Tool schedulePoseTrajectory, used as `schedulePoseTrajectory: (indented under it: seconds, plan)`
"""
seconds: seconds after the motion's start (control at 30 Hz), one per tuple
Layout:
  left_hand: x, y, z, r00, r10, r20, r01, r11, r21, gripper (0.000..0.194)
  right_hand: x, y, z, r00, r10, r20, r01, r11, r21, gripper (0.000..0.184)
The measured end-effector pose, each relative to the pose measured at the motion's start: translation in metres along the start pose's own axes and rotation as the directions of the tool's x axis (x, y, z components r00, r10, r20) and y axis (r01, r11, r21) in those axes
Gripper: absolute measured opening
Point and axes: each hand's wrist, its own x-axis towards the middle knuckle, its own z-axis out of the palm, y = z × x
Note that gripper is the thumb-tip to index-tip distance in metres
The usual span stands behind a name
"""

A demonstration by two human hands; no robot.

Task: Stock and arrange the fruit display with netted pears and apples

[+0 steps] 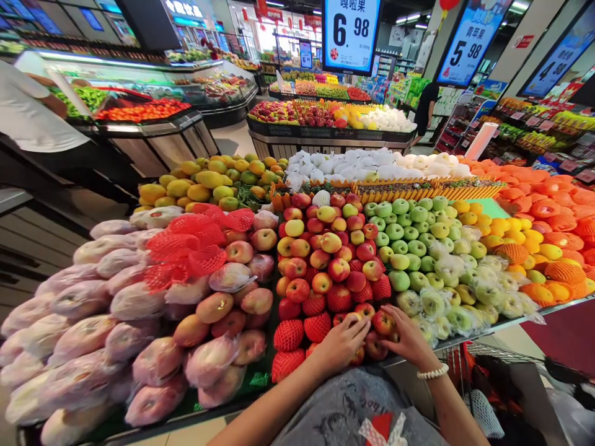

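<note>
Front and centre, a bank of apples point(339, 270), and at its near edge the left hand point(343, 342) lies over the fruit, the right hand point(409, 334) just beside it with one apple point(385, 323) between thumb and fingers. Out left, bagged fruit point(86, 337) spreads wide, net sleeves point(188, 238) lying on top, mangoes point(214, 179) behind. Over to the right, a second bank of apples point(415, 233), then oranges point(514, 236) beyond. Behind both apple banks runs a low fence point(390, 188), net-covered fruit point(341, 165) past it; further back, another fruit stand point(320, 131).
</note>
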Motion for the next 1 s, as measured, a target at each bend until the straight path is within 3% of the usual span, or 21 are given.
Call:
schedulePoseTrajectory:
  seconds: [0.1,0.2,0.27,0.37,0.43,0.5,0.6,0.67,0.8,0.9,1.0]
  plan:
    - [-0.007,-0.002,-0.013,0.999,0.004,-0.032,-0.010,0.980,-0.197,0.055,-0.003,-0.004,0.002,0.994,-0.048,-0.096,0.043,0.997,-0.057,0.086]
    - [-0.033,-0.017,-0.021,0.965,-0.224,-0.138,0.177,0.941,-0.288,0.050,0.001,-0.025,0.005,0.957,-0.135,-0.259,0.102,0.986,-0.135,0.077]
    - [-0.060,-0.033,-0.022,0.874,-0.437,-0.211,0.376,0.885,-0.273,0.040,0.008,-0.045,0.011,0.934,-0.196,-0.297,0.148,0.973,-0.177,0.064]
    - [-0.104,-0.053,-0.018,0.720,-0.633,-0.283,0.609,0.773,-0.178,0.025,0.024,-0.075,0.027,0.950,-0.233,-0.210,0.183,0.955,-0.232,0.060]
    - [-0.125,-0.056,-0.013,0.662,-0.693,-0.284,0.703,0.706,-0.084,0.028,0.032,-0.089,0.041,0.969,-0.218,-0.116,0.181,0.947,-0.264,0.069]
    - [-0.136,-0.053,-0.010,0.631,-0.733,-0.255,0.760,0.649,0.016,0.040,0.038,-0.098,0.053,0.982,-0.185,-0.035,0.168,0.944,-0.283,0.073]
    - [-0.130,-0.043,-0.014,0.613,-0.771,-0.174,0.790,0.596,0.144,0.051,0.041,-0.104,0.062,0.989,-0.143,0.026,0.145,0.951,-0.273,0.075]
    - [-0.119,-0.039,-0.022,0.599,-0.796,-0.092,0.794,0.574,0.199,0.049,0.042,-0.109,0.063,0.989,-0.145,-0.003,0.141,0.963,-0.229,0.076]
    - [-0.103,-0.040,-0.037,0.550,-0.835,0.021,0.818,0.544,0.189,0.044,0.045,-0.131,0.064,0.972,-0.220,-0.076,0.217,0.975,-0.055,0.053]
    - [-0.113,-0.044,-0.034,0.593,-0.804,-0.039,0.803,0.586,0.111,0.047,0.052,-0.148,0.074,0.962,-0.271,-0.028,0.272,0.953,0.135,0.036]
    - [-0.135,-0.051,-0.023,0.665,-0.727,-0.172,0.738,0.674,0.006,0.047,0.064,-0.158,0.092,0.957,-0.286,0.041,0.267,0.930,0.254,0.036]
